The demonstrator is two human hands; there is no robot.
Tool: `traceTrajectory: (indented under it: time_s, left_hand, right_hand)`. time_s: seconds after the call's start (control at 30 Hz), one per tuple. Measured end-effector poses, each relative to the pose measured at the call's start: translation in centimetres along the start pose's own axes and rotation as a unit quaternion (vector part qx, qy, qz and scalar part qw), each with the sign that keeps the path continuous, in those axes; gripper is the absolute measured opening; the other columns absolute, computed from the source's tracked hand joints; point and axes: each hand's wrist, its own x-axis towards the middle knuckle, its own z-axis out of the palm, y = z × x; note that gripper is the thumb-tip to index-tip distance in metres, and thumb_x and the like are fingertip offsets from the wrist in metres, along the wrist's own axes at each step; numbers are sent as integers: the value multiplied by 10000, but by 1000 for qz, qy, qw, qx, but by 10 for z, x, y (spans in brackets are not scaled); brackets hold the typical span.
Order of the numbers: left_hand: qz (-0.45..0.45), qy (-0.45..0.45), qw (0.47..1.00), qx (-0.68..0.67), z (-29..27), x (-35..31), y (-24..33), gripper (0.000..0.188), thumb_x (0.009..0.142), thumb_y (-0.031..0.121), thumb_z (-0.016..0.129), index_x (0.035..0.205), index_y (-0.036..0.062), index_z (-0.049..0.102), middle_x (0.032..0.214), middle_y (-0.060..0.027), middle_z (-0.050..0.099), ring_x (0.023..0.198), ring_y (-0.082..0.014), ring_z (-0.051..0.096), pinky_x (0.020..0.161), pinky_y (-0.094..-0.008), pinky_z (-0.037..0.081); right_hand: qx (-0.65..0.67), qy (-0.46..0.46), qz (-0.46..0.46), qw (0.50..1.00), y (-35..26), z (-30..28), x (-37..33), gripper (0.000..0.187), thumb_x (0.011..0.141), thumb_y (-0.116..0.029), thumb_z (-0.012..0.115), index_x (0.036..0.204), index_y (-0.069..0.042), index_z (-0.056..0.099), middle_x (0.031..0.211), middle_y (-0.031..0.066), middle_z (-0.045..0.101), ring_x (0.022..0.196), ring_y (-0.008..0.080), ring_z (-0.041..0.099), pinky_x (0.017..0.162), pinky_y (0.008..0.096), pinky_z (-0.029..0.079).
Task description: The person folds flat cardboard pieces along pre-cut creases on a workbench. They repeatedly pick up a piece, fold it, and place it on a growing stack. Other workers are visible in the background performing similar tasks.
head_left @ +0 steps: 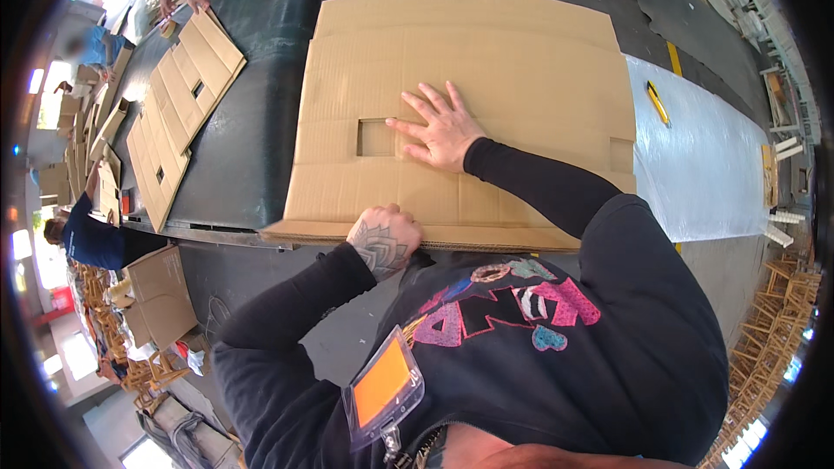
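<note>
A large sheet of brown cardboard (486, 61) lies in front of me, apparently on top of other sheets, since layered edges show along its near side. It has a rectangular cutout (376, 138) left of centre and a notch at its right edge. My right hand (443, 130) lies flat on the sheet with fingers spread, the fingertips just by the cutout. At the near edge, my left hand (387, 236) is closed around the cardboard's rim, its back facing up and its fingertips partly hidden.
Left of the sheet runs a dark conveyor belt (252, 113) carrying folded cardboard pieces (187, 78). A co-worker's hands (198, 2) touch those pieces at the far end. On the right, a yellow utility knife (658, 104) rests on a surface covered in clear plastic film (695, 165). Another person (91, 230) stands at far left.
</note>
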Motion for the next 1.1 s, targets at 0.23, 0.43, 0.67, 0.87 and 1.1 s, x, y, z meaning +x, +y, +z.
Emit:
traceTrajectory:
  time_s: [0.23, 0.43, 0.67, 0.87, 1.1]
  left_hand:
    - [-3, 11, 1000, 4, -49, 15, -9, 141, 619, 99, 636, 756, 83, 606, 752, -67, 625, 754, -263, 629, 637, -403, 512]
    - [-10, 60, 998, 3, -6, -1, 19, 149, 658, 125, 635, 788, 67, 592, 776, -72, 580, 756, -265, 605, 634, -402, 511]
    - [35, 54, 998, -24, 29, 0, 29, 138, 722, 168, 612, 804, 60, 589, 794, -86, 579, 754, -253, 611, 608, -384, 522]
    - [190, -333, 891, -242, -29, 64, -44, 720, 786, 480, 742, 1328, 48, 546, 1248, -181, 618, 1159, -367, 585, 978, -458, 477]
    - [-66, 228, 971, -8, -24, 243, -194, 615, 936, 511, 545, 1242, -21, 572, 1244, -223, 605, 1177, -399, 570, 1019, -471, 448]
  right_hand:
    - [3, 9, -12, 1000, 11, -5, 1, 537, 959, -551, 464, 1459, -354, 458, 1586, 118, 272, 1485, 371, 163, 1158, 680, 98]
    - [58, 95, -16, 994, 18, -2, -7, 572, 906, -379, 613, 1415, -144, 498, 1433, 132, 472, 1382, 325, 382, 1160, 534, 284]
    - [72, 84, -23, 994, 10, -21, -67, 492, 838, -222, 652, 1270, 2, 581, 1337, 146, 551, 1298, 298, 476, 1117, 442, 384]
    - [54, 136, 39, 988, 12, -8, -82, 477, 816, -221, 661, 1236, -1, 606, 1303, 140, 579, 1251, 290, 520, 1091, 454, 415]
    - [23, 170, 114, 979, -18, -9, -60, 466, 822, -222, 649, 1238, -15, 613, 1293, 124, 591, 1268, 276, 513, 1115, 500, 372]
